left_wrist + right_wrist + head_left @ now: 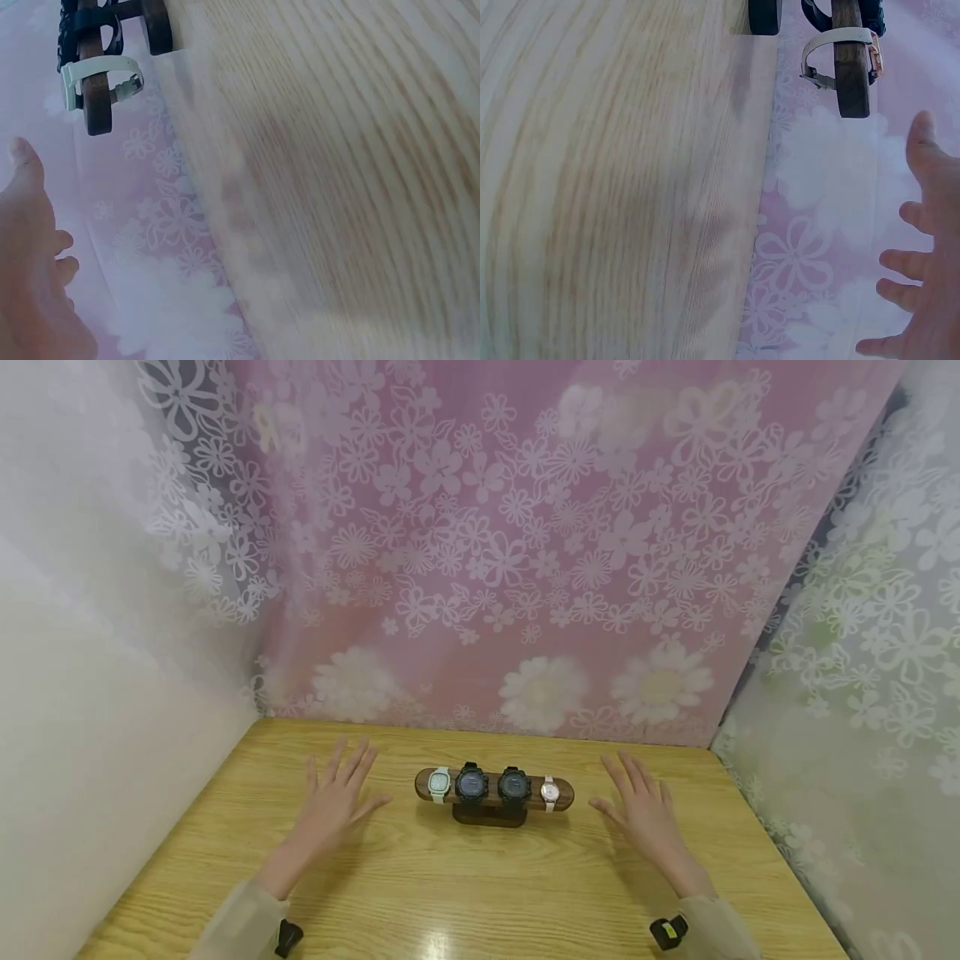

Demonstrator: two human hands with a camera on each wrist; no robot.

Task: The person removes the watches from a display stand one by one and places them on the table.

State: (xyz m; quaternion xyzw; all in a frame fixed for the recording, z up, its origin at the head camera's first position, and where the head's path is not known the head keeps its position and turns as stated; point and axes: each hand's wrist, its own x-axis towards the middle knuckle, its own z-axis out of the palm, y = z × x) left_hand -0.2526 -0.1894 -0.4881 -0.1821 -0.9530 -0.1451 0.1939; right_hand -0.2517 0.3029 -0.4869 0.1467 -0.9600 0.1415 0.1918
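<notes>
A dark wooden watch stand (pixel 489 817) stands at the middle of the table, bearing several watches in a row. From the left come a pale mint watch (pixel 438 784), a black digital watch (pixel 472 784), a second black watch (pixel 514 784) and a small white-strapped watch (pixel 550 792) with a rose-gold case. My left hand (pixel 330 806) is spread left of the stand, apart from it and holding nothing. On the other side my right hand (pixel 647 818) is likewise spread, its thumb pointing at the stand's right end. Both wrist views show a gap between thumb and watch bar.
The light wood-grain table (pixel 450 893) reaches back to a pink floral curtain (pixel 510 568). A pale wall (pixel 112 652) rises along the left edge and a white floral curtain (pixel 877 693) along the right. Black wrist devices (pixel 669 932) show at both sleeves.
</notes>
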